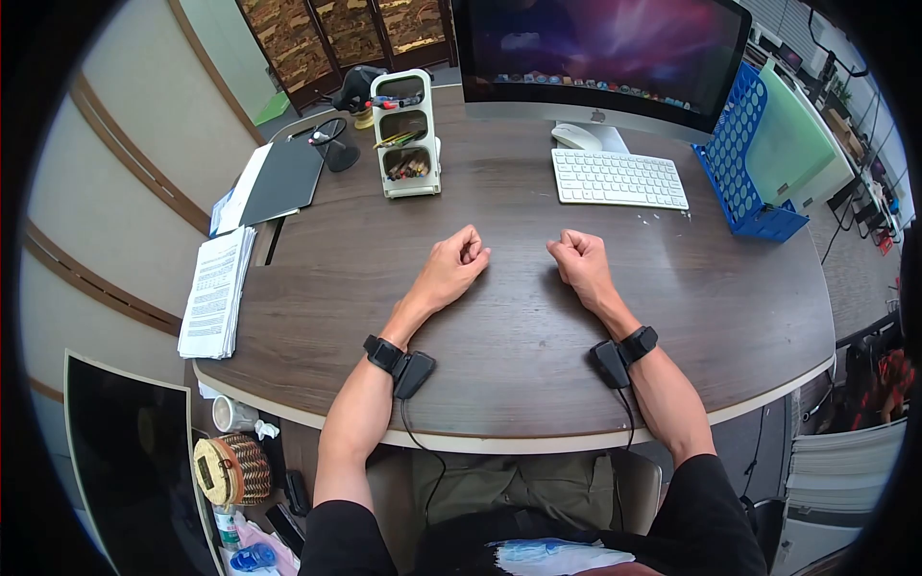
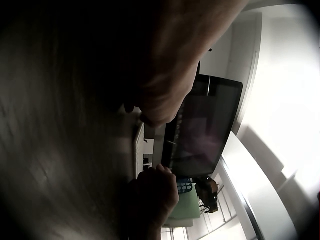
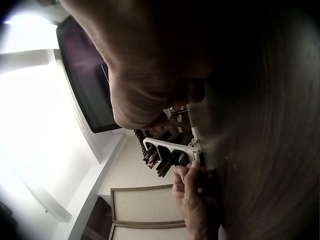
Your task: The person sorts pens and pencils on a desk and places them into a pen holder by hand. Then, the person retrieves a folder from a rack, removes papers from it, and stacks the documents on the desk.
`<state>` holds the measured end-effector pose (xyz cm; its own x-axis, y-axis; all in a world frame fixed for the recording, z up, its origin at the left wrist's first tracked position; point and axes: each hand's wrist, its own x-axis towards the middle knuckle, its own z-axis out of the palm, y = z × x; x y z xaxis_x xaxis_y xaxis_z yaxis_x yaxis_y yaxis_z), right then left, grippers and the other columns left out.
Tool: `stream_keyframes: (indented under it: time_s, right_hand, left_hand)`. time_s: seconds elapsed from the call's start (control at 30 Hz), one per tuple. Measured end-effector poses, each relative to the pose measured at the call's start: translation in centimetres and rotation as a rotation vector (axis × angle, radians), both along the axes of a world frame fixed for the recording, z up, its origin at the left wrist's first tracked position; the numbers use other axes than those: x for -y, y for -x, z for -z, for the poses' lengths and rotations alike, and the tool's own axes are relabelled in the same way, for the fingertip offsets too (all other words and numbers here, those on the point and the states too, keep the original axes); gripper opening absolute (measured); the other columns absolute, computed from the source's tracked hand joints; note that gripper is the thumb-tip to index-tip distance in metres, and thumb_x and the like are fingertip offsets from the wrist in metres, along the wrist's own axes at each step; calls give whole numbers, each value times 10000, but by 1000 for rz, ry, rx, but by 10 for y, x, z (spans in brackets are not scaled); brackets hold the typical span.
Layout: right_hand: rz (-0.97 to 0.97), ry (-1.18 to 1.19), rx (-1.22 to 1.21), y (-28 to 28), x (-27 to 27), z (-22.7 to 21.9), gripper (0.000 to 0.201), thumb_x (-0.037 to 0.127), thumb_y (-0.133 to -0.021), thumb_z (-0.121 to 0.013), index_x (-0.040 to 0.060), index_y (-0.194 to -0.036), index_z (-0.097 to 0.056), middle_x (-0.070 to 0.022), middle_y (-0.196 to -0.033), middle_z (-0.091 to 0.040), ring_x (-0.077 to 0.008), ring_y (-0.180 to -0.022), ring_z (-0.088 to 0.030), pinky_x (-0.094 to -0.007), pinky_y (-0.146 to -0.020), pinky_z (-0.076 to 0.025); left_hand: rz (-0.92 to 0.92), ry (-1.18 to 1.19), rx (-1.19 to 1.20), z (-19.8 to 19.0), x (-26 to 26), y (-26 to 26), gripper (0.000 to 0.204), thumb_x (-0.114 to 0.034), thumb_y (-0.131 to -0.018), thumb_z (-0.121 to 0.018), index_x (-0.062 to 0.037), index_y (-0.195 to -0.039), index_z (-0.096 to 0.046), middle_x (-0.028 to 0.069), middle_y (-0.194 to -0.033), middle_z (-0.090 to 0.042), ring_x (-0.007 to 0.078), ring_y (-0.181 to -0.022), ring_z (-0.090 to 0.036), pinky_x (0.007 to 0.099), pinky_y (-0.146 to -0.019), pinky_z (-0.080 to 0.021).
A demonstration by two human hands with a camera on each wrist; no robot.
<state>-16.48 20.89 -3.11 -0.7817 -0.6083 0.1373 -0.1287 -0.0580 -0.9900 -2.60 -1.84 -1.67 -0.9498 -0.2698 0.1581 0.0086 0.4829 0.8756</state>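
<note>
Head view: your left hand (image 1: 449, 271) and right hand (image 1: 584, 266) are both closed into fists at the desk (image 1: 519, 355), well apart, with no object visible in either. The pen organizer (image 1: 413, 189) stands beyond your left hand; the keyboard (image 1: 619, 180) lies beyond your right hand, in front of the monitor (image 1: 595, 58).

Left wrist view: your left hand is in shadow, its inner fingers indistinct; your right hand appears curled below the monitor.

Right wrist view: your left hand shows curled fingers, with the organizer behind it; the inside of your right hand is too dark to tell.
</note>
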Motion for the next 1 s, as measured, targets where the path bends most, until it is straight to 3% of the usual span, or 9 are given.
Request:
stream_keyframes:
  time_s: [0.1, 1.0]
  right_hand:
    - [-25, 28, -45, 3, 2, 4, 503, 82, -1041, -688, 161, -676, -351, 88, -611, -378, -11, -530, -315, -251, -470, -248]
    - [-27, -33, -82, 0, 3, 2, 493, 109, -1046, -696, 147, -667, -382, 86, -596, -400, -9, -528, -343, -246, -475, -269]
  left_hand:
    - [-2, 6, 16, 0, 0, 0, 362, -164, -1056, -708, -98, -854, -415, -45, -754, -432, 83, -717, -384, 295, -637, -365]
    - [-12, 30, -4, -1, -8, -4, 340, -169, -1040, -719, -84, -866, -440, -25, -754, -463, 98, -723, -428, 313, -656, -402]
